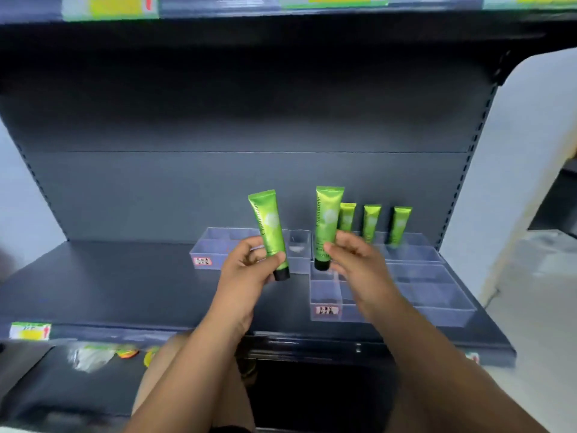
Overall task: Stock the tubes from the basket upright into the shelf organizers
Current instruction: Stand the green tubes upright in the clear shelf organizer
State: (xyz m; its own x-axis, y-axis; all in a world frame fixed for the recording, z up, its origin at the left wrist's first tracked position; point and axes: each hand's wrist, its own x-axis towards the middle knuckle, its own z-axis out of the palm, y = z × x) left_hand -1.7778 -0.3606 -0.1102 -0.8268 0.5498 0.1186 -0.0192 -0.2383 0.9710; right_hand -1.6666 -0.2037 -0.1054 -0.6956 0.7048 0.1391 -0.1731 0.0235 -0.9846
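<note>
Grip: our left hand pinches the left tube cap-down, our right hand pinches the right tube likewise | Where: both at the clear organizers, near three standing tubes | Risk: we reckon a loose cell lets one topple, knocking neighbours.

The person's left hand and right hand, both bare, seen from a head-worn camera. The left forearm and right forearm are uncovered along their whole visible length, down to the bottom edge of the frame. The wide lens makes the right forearm look much the broader. Below the left forearm is a rounded bare shape, possibly a knee, though motion blur leaves that uncertain.
</note>
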